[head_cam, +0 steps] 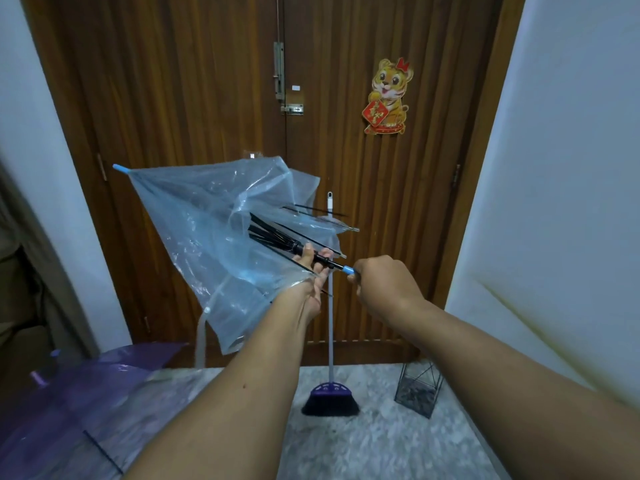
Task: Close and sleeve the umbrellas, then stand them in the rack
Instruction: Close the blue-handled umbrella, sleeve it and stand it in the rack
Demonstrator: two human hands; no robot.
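1. Head view: I hold a clear umbrella in front of me, its blue tip pointing up and to the left, and its plastic cover hangs half folded and crumpled.
2. My left hand is curled loosely around the black slider on the shaft, just behind the bunch of black ribs, with the fingers bent over the top of it.
3. My right hand is closed in a fist on the blue handle end; only a short piece of blue shows between my two hands.
4. A purple umbrella lies open on the floor at the lower left, well apart from the one I hold.
5. A wire rack stands on the speckled floor at the right, near the wall; I see no umbrella in it.
6. A broom with a purple head leans upright against the brown wooden door, between my arms and just left of the rack.
7. A tiger sticker is stuck high on the right half of the door.
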